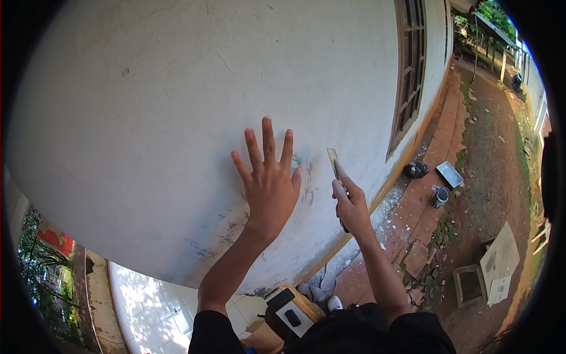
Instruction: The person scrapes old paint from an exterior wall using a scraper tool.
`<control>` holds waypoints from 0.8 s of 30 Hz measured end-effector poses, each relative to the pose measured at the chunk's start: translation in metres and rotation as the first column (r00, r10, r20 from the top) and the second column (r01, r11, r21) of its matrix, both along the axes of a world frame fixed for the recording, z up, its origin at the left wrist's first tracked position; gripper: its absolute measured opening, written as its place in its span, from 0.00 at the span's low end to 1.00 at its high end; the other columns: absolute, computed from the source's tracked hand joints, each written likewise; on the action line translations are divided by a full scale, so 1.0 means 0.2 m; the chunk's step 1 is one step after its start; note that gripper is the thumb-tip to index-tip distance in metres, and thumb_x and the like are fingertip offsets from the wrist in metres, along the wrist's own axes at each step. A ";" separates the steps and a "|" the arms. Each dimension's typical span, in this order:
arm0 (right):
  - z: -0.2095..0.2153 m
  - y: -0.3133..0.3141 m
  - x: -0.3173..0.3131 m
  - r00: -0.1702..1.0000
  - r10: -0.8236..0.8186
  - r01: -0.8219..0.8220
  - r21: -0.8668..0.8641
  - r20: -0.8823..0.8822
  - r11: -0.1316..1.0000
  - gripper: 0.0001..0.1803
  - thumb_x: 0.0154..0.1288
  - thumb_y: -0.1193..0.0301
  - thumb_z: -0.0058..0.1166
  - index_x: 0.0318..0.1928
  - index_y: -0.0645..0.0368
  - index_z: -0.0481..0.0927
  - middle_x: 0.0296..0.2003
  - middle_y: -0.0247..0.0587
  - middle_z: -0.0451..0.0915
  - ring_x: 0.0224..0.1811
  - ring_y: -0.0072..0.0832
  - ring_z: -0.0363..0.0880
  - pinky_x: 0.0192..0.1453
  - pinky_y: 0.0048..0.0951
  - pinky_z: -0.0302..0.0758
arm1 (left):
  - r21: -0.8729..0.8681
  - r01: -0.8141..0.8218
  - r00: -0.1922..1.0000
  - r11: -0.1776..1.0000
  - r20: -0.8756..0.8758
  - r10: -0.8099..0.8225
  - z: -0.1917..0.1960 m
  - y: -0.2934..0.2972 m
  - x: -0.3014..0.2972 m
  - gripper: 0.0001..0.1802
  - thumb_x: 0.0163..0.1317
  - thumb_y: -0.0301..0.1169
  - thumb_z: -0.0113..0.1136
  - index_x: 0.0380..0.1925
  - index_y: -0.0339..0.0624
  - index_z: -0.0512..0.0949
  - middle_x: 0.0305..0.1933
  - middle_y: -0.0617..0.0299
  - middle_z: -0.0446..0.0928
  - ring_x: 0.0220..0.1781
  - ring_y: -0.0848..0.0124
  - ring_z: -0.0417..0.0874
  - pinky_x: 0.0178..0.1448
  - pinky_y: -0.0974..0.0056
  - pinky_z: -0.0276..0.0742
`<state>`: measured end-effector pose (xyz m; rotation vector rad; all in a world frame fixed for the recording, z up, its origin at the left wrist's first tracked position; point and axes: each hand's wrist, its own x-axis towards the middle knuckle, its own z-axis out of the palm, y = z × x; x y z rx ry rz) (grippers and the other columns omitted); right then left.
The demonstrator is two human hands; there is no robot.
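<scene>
My left hand (270, 192) lies against the white wall (177, 130) with its fingers spread. Nothing is in it. To its right, my right hand (352, 207) is closed round the handle of a putty knife (333, 160). The blade points up and stands close to the wall; I cannot tell whether it touches. Dark, worn patches (233, 230) of peeling paint show on the wall below and around my left hand. Part of the putty knife's handle is hidden by my fingers.
A barred window (410, 71) is set in the wall at the right. On the brick-red path lie a black plastic bag (417, 170), a paint tray (450, 174) and a paint can (439, 197). Boards (500, 262) lean at the lower right. Paint flakes (386, 221) litter the wall's foot.
</scene>
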<state>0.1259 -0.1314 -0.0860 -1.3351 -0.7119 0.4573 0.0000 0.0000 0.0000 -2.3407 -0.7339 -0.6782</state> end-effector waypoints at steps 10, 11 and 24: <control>0.32 0.28 -0.45 0.831 -0.211 0.182 0.106 0.515 0.978 0.29 0.76 0.75 0.54 0.76 0.53 0.71 0.32 0.54 0.79 0.32 0.43 0.81 0.41 0.40 0.78 | 0.139 -0.106 0.953 0.985 0.298 0.060 -0.06 0.10 -0.47 0.46 0.69 0.46 0.67 0.83 0.72 0.56 0.87 0.36 0.38 0.85 0.24 0.26 0.78 0.20 0.23; 0.34 0.30 -0.47 0.812 -0.224 0.230 0.058 0.539 0.972 0.28 0.77 0.75 0.53 0.75 0.56 0.72 0.32 0.52 0.78 0.32 0.39 0.81 0.41 0.37 0.77 | 0.098 -0.121 0.951 0.988 0.298 0.087 -0.06 0.12 -0.47 0.46 0.68 0.46 0.68 0.83 0.73 0.56 0.88 0.37 0.39 0.85 0.24 0.27 0.79 0.21 0.23; 0.53 0.34 -0.43 0.890 -0.236 0.244 0.031 0.390 0.969 0.27 0.79 0.72 0.48 0.76 0.61 0.70 0.31 0.56 0.82 0.30 0.38 0.83 0.42 0.39 0.78 | 0.091 -0.136 0.948 0.987 0.301 0.103 -0.10 0.15 -0.44 0.50 0.66 0.47 0.70 0.83 0.79 0.52 0.89 0.43 0.34 0.87 0.31 0.28 0.82 0.24 0.26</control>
